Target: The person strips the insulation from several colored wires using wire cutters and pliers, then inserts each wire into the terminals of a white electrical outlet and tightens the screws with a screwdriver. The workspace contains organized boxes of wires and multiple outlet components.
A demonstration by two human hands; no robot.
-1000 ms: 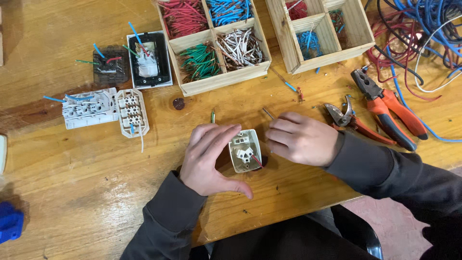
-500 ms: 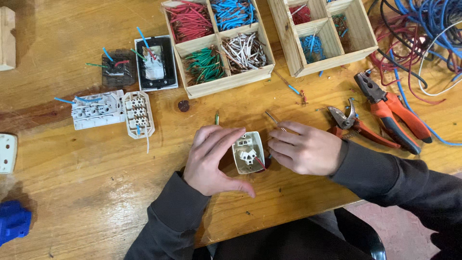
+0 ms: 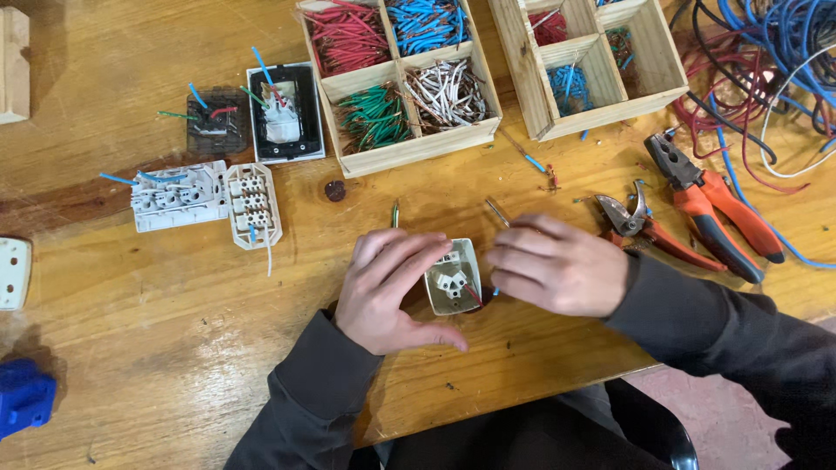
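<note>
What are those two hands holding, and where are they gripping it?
A small white socket part, back side up on the table. The left hand steadies its left edge; the right hand is at its right edge, where a red wire enters.

Blue block [image 3: 22,396] cut off – left edge.

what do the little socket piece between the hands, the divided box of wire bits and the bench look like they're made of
Socket piece: looks like moulded plastic, off-white, smooth and slightly glossy; the left hand and right hand flank it.
Divided box: pale unfinished wood, with visible grain and square-cut slats.
Bench: wood, golden brown and apparently varnished, judging by its sheen, with grain and a dark stain showing.
</note>
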